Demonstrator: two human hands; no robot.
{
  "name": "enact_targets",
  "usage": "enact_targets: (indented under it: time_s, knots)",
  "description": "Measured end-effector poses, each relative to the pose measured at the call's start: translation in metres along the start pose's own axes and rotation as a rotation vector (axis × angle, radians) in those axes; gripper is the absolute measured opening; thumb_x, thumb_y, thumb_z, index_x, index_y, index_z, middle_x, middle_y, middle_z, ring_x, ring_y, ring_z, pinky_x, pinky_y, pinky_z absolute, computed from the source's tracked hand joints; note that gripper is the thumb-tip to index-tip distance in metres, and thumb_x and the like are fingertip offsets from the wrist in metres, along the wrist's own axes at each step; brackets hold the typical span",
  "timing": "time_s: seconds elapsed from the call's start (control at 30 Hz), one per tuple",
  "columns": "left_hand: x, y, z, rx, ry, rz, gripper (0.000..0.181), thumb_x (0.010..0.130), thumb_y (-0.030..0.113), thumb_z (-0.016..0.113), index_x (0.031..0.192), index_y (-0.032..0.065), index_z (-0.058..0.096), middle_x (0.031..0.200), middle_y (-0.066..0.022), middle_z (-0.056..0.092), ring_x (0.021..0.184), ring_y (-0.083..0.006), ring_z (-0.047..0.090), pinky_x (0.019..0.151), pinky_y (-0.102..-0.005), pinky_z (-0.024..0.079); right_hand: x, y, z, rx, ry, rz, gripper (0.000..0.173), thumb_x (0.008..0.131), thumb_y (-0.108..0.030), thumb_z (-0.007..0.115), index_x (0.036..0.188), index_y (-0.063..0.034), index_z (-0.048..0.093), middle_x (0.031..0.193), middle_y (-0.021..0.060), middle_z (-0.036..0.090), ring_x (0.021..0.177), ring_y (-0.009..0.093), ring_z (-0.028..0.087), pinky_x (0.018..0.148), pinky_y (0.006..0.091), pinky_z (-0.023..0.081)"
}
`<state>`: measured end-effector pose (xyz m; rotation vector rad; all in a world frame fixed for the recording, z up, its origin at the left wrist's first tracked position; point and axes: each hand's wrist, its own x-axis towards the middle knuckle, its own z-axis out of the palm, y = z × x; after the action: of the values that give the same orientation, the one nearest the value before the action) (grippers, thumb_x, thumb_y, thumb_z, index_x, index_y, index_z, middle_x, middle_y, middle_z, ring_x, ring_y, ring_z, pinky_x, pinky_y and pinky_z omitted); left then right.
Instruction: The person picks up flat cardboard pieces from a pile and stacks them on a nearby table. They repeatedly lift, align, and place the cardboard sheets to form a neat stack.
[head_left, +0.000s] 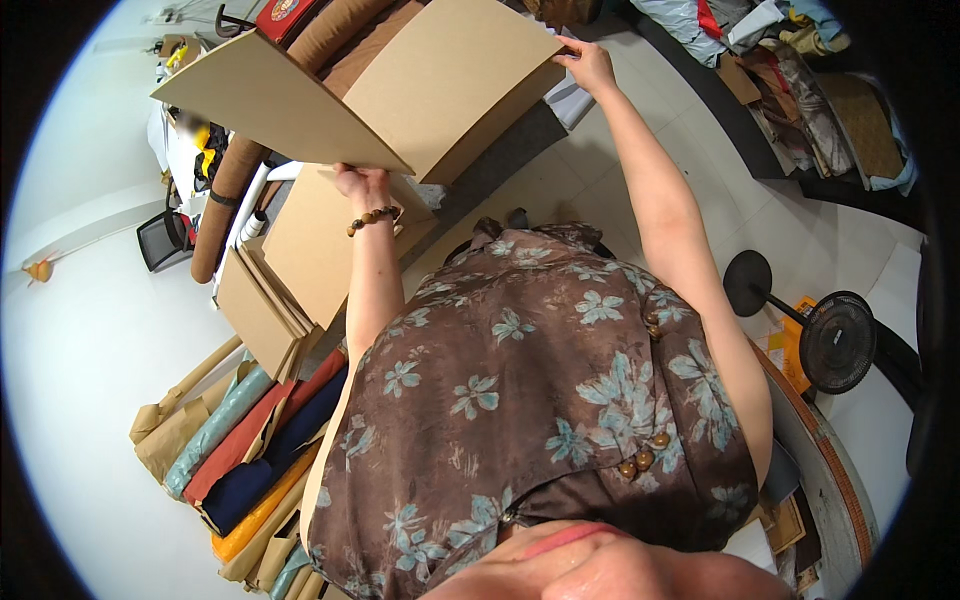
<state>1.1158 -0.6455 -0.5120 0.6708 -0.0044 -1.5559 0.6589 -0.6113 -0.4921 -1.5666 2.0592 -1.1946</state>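
Note:
My left hand (362, 184), a beaded bracelet at its wrist, grips the lower edge of a stiff tan board (281, 105) that stands tilted on its edge. Some of its fingers are hidden by the board. My right hand (589, 64) pinches the far right corner of a second large tan board (454, 82), thumb and fingers at its edge. That board's near side faces me in shadow, and I cannot tell whether it is one sheet or several. Under my left wrist lies another tan board (307, 240) on the grey work surface.
Smaller tan boards (259, 311) are stacked at the left. Rolls of coloured material (262, 442) lie below them, and brown rolls (225, 210) lie beyond. A black fan (836, 341) stands on the tiled floor at right. A dark shelf (690, 97) holds bags and scraps.

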Motion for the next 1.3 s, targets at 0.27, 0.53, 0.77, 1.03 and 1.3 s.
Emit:
enact_targets:
  time_s: [0.27,0.53,0.77,1.03,1.3]
  knots:
    - [-0.046,-0.022,0.052,0.002,0.062,0.025,0.035,0.092,0.020,0.029,0.113,0.0002,0.049,0.122,-0.0121,0.051,0.110,-0.0278,0.049,0.095,-0.0447,0.042,0.000,0.002,-0.005,-0.014,0.010,0.001,0.041,0.069,-0.026,0.075,0.108,-0.0186,0.066,0.091,0.0141,0.067,0.084,0.027,0.064,0.076,0.0347,0.050]
    - [-0.053,-0.027,0.055,0.031,0.059,-0.030,0.036,0.090,0.019,0.030,0.114,-0.0004,0.050,0.122,-0.0125,0.052,0.110,-0.0281,0.049,0.095,-0.0458,0.042,-0.001,-0.002,-0.009,-0.020,-0.006,0.047,0.040,0.070,-0.026,0.075,0.108,-0.0185,0.066,0.093,0.0141,0.067,0.084,0.027,0.065,0.076,0.0345,0.050]
    - [-0.055,-0.025,0.057,0.027,0.125,-0.020,0.035,0.090,0.018,0.031,0.110,0.0002,0.053,0.117,-0.0125,0.055,0.107,-0.0278,0.052,0.093,-0.0453,0.044,-0.007,-0.002,-0.013,-0.040,0.132,-0.020,0.037,0.074,-0.029,0.072,0.107,-0.0149,0.066,0.091,0.0128,0.068,0.084,0.025,0.065,0.076,0.0343,0.050]
    - [-0.045,-0.007,0.070,0.311,0.077,0.016,0.036,0.089,0.020,0.032,0.107,-0.0025,0.053,0.111,-0.0146,0.057,0.101,-0.0295,0.056,0.086,-0.0441,0.049,-0.001,-0.133,-0.078,0.981,-0.130,-0.001,0.035,0.091,-0.033,0.056,0.109,-0.0043,0.062,0.103,0.0082,0.066,0.093,0.015,0.063,0.081,0.0264,0.049]
    - [-0.031,-0.030,0.089,0.640,0.282,0.163,0.027,0.091,0.020,0.042,0.093,-0.0024,0.056,0.094,-0.0106,0.059,0.087,-0.0226,0.057,0.075,-0.0353,0.048,0.012,-0.108,-0.045,0.758,-0.014,0.006,0.027,0.089,-0.015,0.059,0.112,-0.0008,0.060,0.100,0.0069,0.066,0.091,0.010,0.060,0.080,0.0236,0.046]
